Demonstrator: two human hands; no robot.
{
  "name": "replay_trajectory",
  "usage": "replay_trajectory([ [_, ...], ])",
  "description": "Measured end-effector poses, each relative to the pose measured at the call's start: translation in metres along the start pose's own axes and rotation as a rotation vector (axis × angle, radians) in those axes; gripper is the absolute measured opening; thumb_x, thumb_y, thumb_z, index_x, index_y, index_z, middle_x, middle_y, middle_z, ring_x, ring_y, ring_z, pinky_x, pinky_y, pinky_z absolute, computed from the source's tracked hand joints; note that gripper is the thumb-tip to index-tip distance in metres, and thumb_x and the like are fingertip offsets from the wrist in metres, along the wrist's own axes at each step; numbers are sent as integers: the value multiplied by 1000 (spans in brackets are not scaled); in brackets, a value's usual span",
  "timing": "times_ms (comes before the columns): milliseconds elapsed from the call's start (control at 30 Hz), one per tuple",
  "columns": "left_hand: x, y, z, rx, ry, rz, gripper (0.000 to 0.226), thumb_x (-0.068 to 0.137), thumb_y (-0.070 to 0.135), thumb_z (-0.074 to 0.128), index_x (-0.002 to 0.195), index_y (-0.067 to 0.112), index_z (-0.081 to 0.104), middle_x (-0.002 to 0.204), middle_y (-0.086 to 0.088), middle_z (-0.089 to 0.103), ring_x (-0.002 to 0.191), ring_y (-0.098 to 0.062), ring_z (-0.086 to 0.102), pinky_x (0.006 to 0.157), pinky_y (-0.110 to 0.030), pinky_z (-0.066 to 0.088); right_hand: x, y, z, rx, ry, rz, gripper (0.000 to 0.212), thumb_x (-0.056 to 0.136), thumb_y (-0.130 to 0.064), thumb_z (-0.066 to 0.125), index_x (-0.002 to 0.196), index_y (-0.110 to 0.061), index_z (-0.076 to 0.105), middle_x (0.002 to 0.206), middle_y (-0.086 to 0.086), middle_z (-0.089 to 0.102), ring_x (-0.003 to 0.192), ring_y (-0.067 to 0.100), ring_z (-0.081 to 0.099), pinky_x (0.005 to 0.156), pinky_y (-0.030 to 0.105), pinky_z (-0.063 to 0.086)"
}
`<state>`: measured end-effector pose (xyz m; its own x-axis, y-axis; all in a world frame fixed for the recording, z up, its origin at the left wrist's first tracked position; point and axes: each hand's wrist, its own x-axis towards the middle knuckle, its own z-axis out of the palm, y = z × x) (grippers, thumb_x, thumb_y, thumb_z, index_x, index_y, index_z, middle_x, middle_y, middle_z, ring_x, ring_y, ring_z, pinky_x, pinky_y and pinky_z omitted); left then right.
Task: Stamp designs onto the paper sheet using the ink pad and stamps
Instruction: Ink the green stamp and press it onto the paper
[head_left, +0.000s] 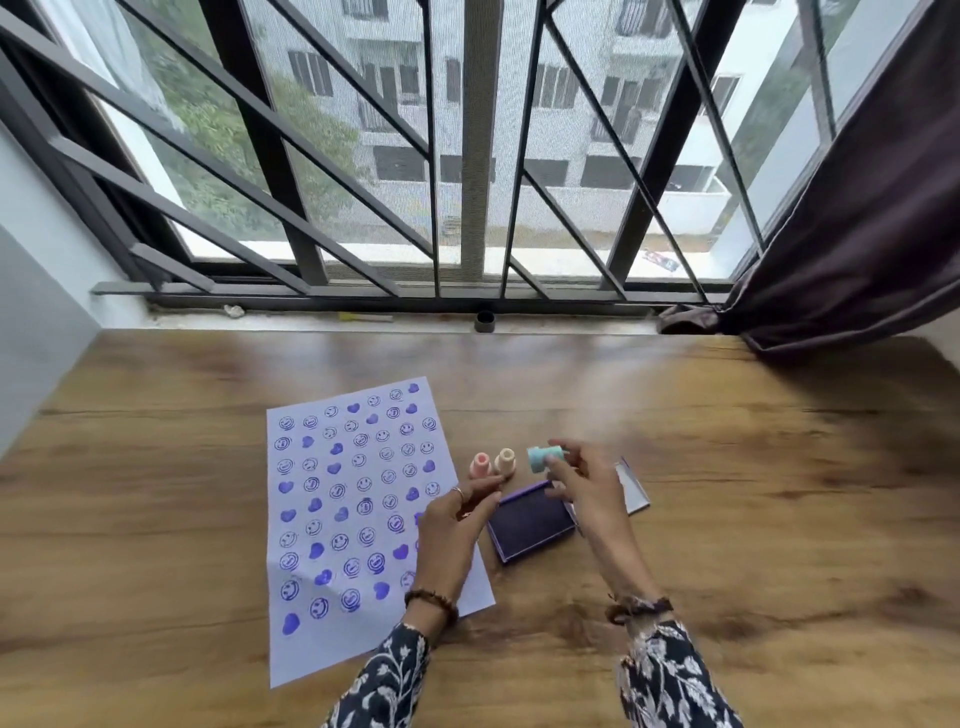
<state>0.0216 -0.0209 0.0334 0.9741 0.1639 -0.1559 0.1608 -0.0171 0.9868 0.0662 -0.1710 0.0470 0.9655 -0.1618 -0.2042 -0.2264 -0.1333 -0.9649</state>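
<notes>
A white paper sheet lies on the wooden table, covered with several purple smiley and heart prints. To its right sits an open purple ink pad, its lid folded out behind my right hand. A pink stamp and a peach stamp stand upright just beyond the pad. My right hand holds a light blue stamp tilted on its side above the pad's far edge. My left hand hovers over the paper's right edge, fingers apart, touching nothing I can make out.
The wooden table runs to a window sill at the back with a barred window. A dark curtain hangs at the right. A small black cap and a yellow item lie on the sill.
</notes>
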Motion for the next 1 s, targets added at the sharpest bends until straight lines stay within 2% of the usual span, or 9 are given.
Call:
replay_trajectory([
  [100,0,7,6,-1,-73,0,26,75,11,71,98,23,71,96,3,73,88,6,64,85,-16,51,-26,8,2,125,-87,39,20,89,-5,57,89,-24,63,89,3,65,77,10,63,55,15,54],
  [267,-5,9,7,-13,-107,33,25,73,11,73,80,35,72,85,13,74,82,0,67,80,-19,54,-47,8,4,179,-68,6,20,90,-3,53,83,-20,62,79,-2,66,64,-3,64,52,12,50],
  [433,-11,13,8,31,-162,105,31,73,5,72,84,33,68,87,8,73,84,-4,68,82,-19,53,-56,8,8,122,27,59,24,95,-25,49,75,-19,59,72,1,59,66,11,56,48,13,48],
  [567,-13,11,-3,39,-111,91,28,75,4,70,84,30,67,89,0,72,78,2,65,78,-12,51,-59,6,11,203,36,161,18,93,-16,52,76,-15,55,80,6,59,68,15,57,52,17,51],
  [633,-13,6,-14,39,-73,77,24,76,3,69,85,25,67,88,-2,71,73,7,64,72,-6,49,-59,7,11,16,75,120,9,89,-14,58,80,-14,57,89,9,62,80,22,60,65,29,55],
  [700,-13,0,-24,32,-38,42,21,77,4,67,91,19,66,91,-5,70,77,-2,65,75,-12,50,-61,8,11,-279,116,-9,4,85,-15,62,85,-13,59,90,8,65,83,23,60,72,35,50],
  [767,-13,-6,-30,6,-16,2,20,78,3,66,94,15,66,93,-8,69,82,-13,64,80,-22,52,-65,9,13,-506,118,-150,7,85,-18,63,88,-13,60,88,5,62,80,19,57,68,29,45],
  [867,-14,-13,-32,29,-16,-10,19,78,3,66,95,13,64,92,-5,68,84,-13,65,75,-10,51,-70,14,20,-761,91,-276,8,89,-20,59,93,-13,58,94,5,61,83,21,60,69,33,51],
  [1000,-13,-17,-27,16,-45,-30,17,81,4,63,89,19,60,91,1,65,88,-12,64,72,-4,48,-68,15,24,-857,86,-327,10,91,-18,56,94,-9,58,95,11,63,84,26,61,70,35,50],
])
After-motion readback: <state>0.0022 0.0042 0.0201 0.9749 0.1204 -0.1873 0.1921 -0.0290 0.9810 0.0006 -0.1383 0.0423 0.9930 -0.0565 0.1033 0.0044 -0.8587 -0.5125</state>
